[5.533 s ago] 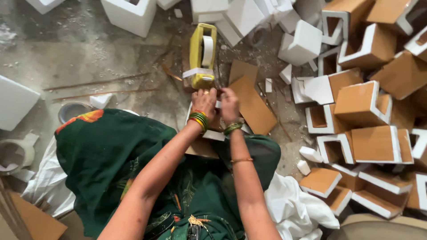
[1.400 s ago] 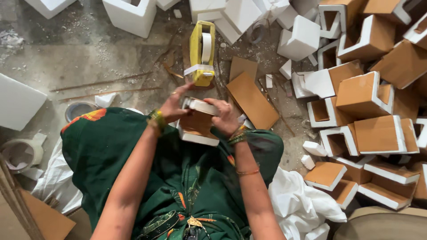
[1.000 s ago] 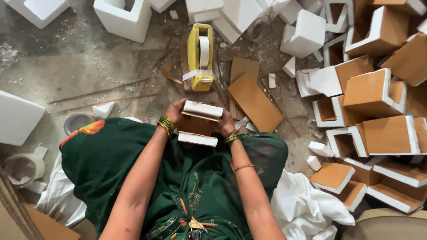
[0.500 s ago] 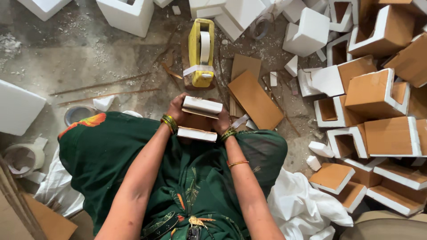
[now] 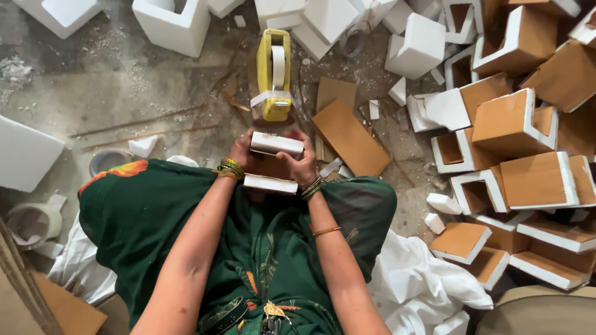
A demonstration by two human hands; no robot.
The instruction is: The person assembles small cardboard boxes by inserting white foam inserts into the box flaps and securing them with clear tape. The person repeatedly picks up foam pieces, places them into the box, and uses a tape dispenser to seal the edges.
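Note:
I hold a small U-shaped piece of white foam lined with brown cardboard (image 5: 274, 162) over my lap, between both hands. My left hand (image 5: 241, 152) grips its left side and my right hand (image 5: 300, 166) grips its right side, thumb on the upper white edge. Just beyond it on the floor stands a yellow tape dispenser (image 5: 273, 75) with a white tape roll. A flat brown cardboard sheet (image 5: 351, 138) lies to the right of my hands.
A heap of finished foam-and-cardboard corner pieces (image 5: 521, 130) fills the right side. Plain white foam blocks (image 5: 174, 25) lie along the top and left. A tape roll (image 5: 107, 161) and a paper core (image 5: 31, 224) sit at left. White cloth (image 5: 428, 291) lies by my right knee.
Earlier my hands worked at the dispenser; they then lifted the foam-and-cardboard piece, turned it and drew it in over my lap, where it is now held steady by both hands.

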